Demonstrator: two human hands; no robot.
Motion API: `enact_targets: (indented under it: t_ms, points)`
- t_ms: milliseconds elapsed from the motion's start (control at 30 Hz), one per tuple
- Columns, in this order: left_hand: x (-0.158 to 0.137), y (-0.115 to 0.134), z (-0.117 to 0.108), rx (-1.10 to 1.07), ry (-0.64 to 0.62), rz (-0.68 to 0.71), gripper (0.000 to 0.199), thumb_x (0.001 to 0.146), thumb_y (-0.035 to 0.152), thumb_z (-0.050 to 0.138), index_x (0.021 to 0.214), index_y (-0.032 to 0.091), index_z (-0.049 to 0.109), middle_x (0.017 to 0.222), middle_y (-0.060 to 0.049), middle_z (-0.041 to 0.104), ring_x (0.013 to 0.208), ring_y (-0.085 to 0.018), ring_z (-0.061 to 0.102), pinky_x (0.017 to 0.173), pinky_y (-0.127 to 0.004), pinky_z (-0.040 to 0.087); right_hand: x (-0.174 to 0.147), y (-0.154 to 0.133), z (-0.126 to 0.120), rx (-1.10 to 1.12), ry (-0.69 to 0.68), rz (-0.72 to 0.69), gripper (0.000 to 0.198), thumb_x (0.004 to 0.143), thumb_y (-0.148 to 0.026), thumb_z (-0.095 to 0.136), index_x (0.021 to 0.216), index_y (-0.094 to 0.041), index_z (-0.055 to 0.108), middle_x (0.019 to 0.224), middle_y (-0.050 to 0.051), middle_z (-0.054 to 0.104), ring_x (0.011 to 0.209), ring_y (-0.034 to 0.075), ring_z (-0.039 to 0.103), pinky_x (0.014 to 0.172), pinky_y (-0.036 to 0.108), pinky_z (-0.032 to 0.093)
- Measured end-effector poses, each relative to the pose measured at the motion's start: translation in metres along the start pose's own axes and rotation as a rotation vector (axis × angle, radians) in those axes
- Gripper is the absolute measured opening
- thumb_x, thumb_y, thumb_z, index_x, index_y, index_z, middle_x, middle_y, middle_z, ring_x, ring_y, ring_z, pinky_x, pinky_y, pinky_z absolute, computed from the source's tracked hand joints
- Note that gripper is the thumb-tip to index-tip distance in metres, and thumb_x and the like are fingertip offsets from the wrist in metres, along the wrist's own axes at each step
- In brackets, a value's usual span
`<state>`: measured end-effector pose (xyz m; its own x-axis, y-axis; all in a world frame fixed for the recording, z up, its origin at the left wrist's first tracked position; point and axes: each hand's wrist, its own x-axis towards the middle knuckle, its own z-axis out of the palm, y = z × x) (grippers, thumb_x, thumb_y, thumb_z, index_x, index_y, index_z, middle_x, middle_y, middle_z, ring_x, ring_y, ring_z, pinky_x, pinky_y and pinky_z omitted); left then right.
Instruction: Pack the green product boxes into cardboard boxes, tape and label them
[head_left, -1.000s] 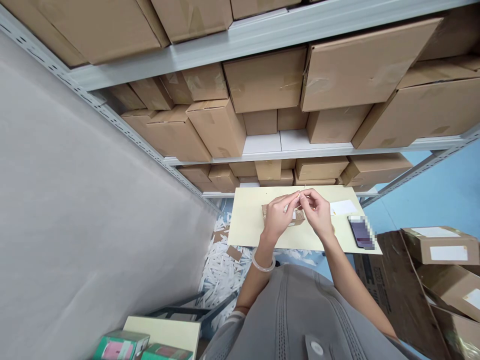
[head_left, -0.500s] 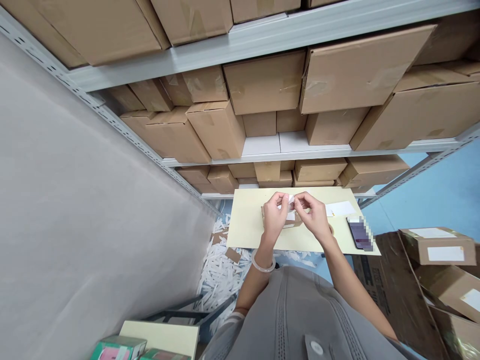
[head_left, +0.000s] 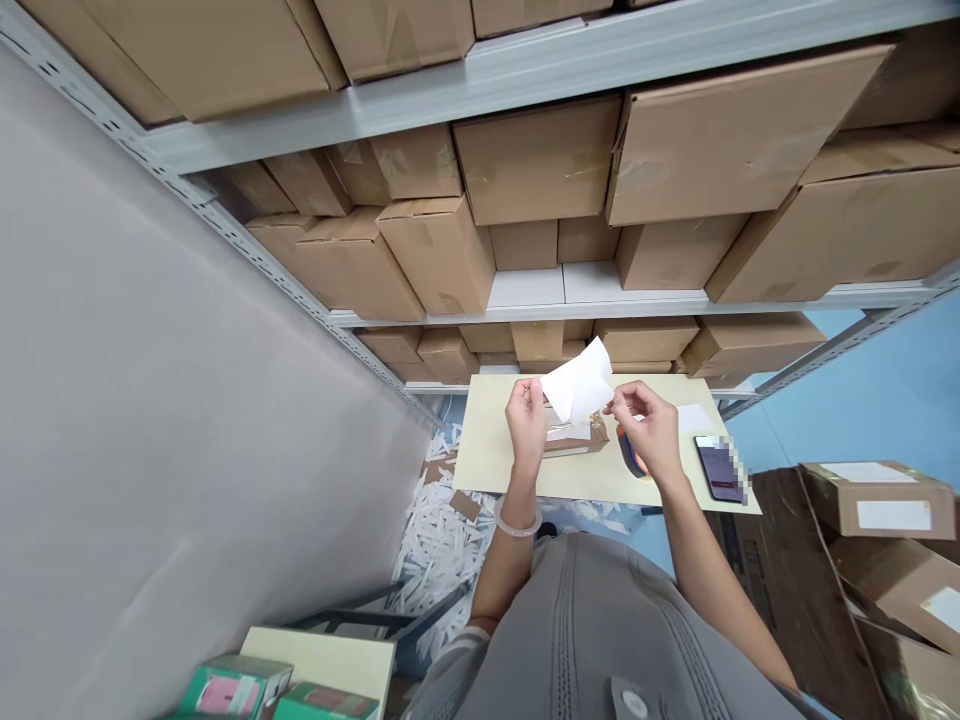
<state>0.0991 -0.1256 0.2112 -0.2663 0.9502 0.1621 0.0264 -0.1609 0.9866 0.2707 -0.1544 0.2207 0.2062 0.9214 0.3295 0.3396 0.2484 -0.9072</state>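
Peeling seems the step in hand: a white label (head_left: 579,385) is pinched between the left hand (head_left: 527,422) and right hand (head_left: 651,430) above a small parcel (head_left: 571,438) on the desk (head_left: 495,450); careful alignment is probably needed next.

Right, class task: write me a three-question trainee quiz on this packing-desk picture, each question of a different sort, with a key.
1. True or false: both hands, left hand and right hand, hold the white sheet lifted above the small cardboard box.
2. Which lies nearest the right hand on the desk? A the phone, B the green boxes, C the white paper strips.
3. Fill in: the left wrist wears a pale ____.

Key: 1 true; 2 A; 3 bracelet.
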Motion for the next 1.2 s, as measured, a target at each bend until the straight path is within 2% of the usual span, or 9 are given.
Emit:
enact_targets:
  t_ms: [167, 567, 667, 767, 867, 1000, 1100, 1200]
  points:
    - [0.005, -0.004, -0.01, -0.022, 0.059, 0.025, 0.032, 0.097, 0.047, 0.047, 0.088, 0.018, 0.057, 0.081, -0.002, 0.066, 0.076, -0.013, 0.064, 0.07, -0.022, 0.05, 0.004, 0.007, -0.014, 0.008, 0.057, 0.043, 0.015, 0.083, -0.036, 0.061, 0.079, -0.022, 0.062, 0.069, 0.001, 0.065, 0.067, 0.018, 0.065, 0.065, 0.028, 0.051]
    - [0.013, -0.013, -0.035, 0.029, 0.166, -0.017, 0.03, 0.093, 0.048, 0.049, 0.084, 0.019, 0.054, 0.075, 0.0, 0.061, 0.069, -0.012, 0.059, 0.064, -0.021, 0.045, 0.023, 0.05, -0.049, -0.048, 0.257, 0.071, 0.016, 0.077, -0.036, 0.067, 0.077, -0.02, 0.064, 0.067, 0.0, 0.064, 0.06, 0.016, 0.062, 0.059, 0.028, 0.053]
    - [0.018, -0.019, -0.051, -0.019, 0.252, -0.044, 0.033, 0.089, 0.053, 0.053, 0.085, 0.019, 0.053, 0.076, -0.001, 0.062, 0.071, -0.014, 0.061, 0.067, -0.024, 0.048, 0.03, 0.05, -0.056, -0.033, 0.307, 0.051, 0.017, 0.078, -0.037, 0.067, 0.077, -0.02, 0.063, 0.065, -0.001, 0.064, 0.06, 0.016, 0.065, 0.058, 0.028, 0.053]
    - [0.024, -0.024, -0.075, -0.032, 0.4, -0.029, 0.037, 0.087, 0.056, 0.055, 0.085, 0.019, 0.052, 0.077, -0.002, 0.063, 0.073, -0.015, 0.062, 0.067, -0.025, 0.048, 0.036, 0.045, -0.058, 0.008, 0.342, 0.03, 0.018, 0.08, -0.038, 0.066, 0.077, -0.02, 0.062, 0.064, -0.001, 0.065, 0.06, 0.017, 0.067, 0.057, 0.027, 0.053]
    - [0.027, -0.027, -0.098, -0.037, 0.509, -0.001, 0.037, 0.086, 0.056, 0.056, 0.087, 0.019, 0.053, 0.078, -0.001, 0.062, 0.073, -0.014, 0.061, 0.068, -0.025, 0.048, 0.041, 0.038, -0.052, 0.006, 0.316, 0.014, 0.018, 0.082, -0.038, 0.064, 0.077, -0.02, 0.063, 0.064, -0.001, 0.066, 0.06, 0.017, 0.067, 0.057, 0.027, 0.053]
    - [0.023, -0.024, -0.115, -0.064, 0.545, 0.004, 0.039, 0.086, 0.058, 0.056, 0.089, 0.019, 0.053, 0.078, 0.0, 0.06, 0.069, -0.012, 0.059, 0.063, -0.022, 0.046, 0.049, 0.029, -0.031, 0.008, 0.241, -0.008, 0.018, 0.082, -0.038, 0.065, 0.079, -0.02, 0.063, 0.064, 0.0, 0.067, 0.06, 0.017, 0.067, 0.057, 0.028, 0.053]
    - [0.017, -0.021, -0.125, -0.067, 0.558, 0.018, 0.04, 0.086, 0.059, 0.056, 0.09, 0.019, 0.054, 0.078, 0.0, 0.06, 0.068, -0.012, 0.058, 0.062, -0.022, 0.046, 0.056, 0.02, -0.008, 0.023, 0.156, -0.047, 0.017, 0.082, -0.037, 0.065, 0.079, -0.021, 0.063, 0.065, 0.0, 0.066, 0.06, 0.017, 0.067, 0.059, 0.029, 0.054]
    - [0.008, -0.016, -0.144, -0.08, 0.621, 0.02, 0.041, 0.086, 0.06, 0.056, 0.09, 0.019, 0.053, 0.077, 0.001, 0.059, 0.066, -0.012, 0.057, 0.063, -0.023, 0.046, 0.06, 0.006, 0.025, 0.041, 0.027, -0.146, 0.015, 0.083, -0.035, 0.063, 0.078, -0.021, 0.063, 0.074, 0.001, 0.068, 0.063, 0.016, 0.066, 0.062, 0.029, 0.053]
